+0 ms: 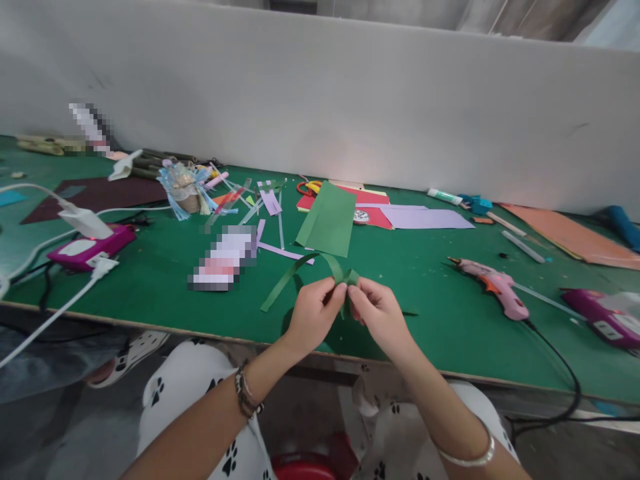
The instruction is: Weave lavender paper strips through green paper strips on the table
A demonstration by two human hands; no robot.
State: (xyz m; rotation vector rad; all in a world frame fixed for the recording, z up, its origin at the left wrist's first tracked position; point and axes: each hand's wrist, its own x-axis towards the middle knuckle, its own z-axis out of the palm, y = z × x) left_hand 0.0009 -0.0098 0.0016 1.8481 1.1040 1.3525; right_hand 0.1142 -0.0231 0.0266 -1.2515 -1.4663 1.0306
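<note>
Between my two hands is a green paper strip [293, 273], held just above the table near its front edge. My left hand [317, 307] pinches it between thumb and fingers, and a long curved end arches away to the left. My right hand [375, 307] pinches the strip close beside the left, thumbs almost touching. A short bit of the strip loops up and another hangs down between the hands. Behind them lies a folded green paper sheet [330, 220]. Exactly how the strip is bent at the fingertips is hidden.
A pink glue gun [493, 283] lies to the right, its cord hanging over the edge. Purple power strips [93, 248] sit at both sides. Red-handled scissors [311, 189], lilac paper [425, 217], a glue stick [444, 196] and a raffia-trimmed pot [186, 190] stand farther back, before a white partition [320, 100].
</note>
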